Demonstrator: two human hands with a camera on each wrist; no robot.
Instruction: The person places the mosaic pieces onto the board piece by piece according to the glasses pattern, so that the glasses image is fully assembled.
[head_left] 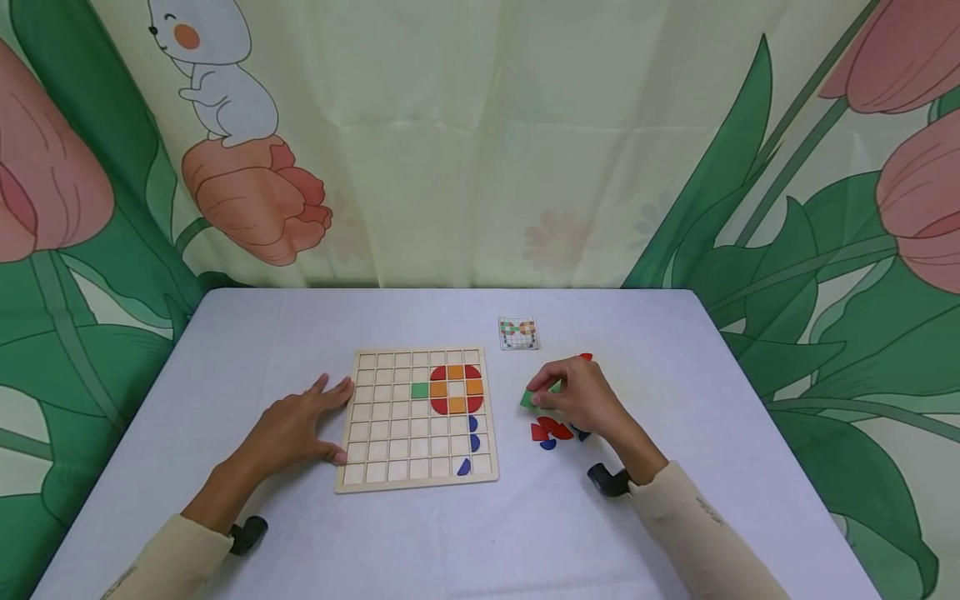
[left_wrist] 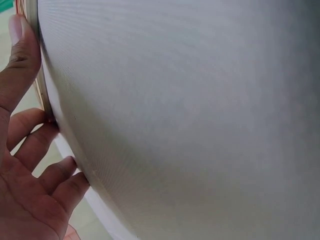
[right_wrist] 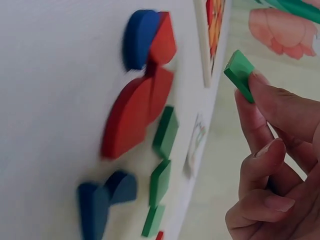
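Printed cloth (head_left: 465,183) with pink tulips, broad green leaves and a white cartoon animal hangs behind a worktop (head_left: 540,533) covered in white. On it, left of centre, lies a wooden board (head_left: 378,454) divided into square cells. Toward its upper right, red corner pieces (head_left: 438,406) and orange squares (head_left: 456,405) form a ring around one bare cell, and a green square (head_left: 419,390) sits just left of the ring. Down the column below the ring's right side are three blue pieces (head_left: 474,442). The left hand (head_left: 292,429) is at the board's left edge with thumb and forefinger spread wide apart, both touching that edge; its fingers are relaxed and grasp nothing. To the right of the board, the right hand (head_left: 581,396) pinches a green tile (right_wrist: 240,72) between thumb and forefinger, while its other fingers curl in toward the palm. That tile is lifted clear of the worktop. Near this hand lie loose pieces: three green tiles (right_wrist: 160,182) in a row, several red pieces (right_wrist: 127,120), and rounded blue blocks (right_wrist: 140,40), one of them against a red piece. Beyond the board's upper right corner lies a small card (head_left: 519,333) showing a coloured pattern on a grid.
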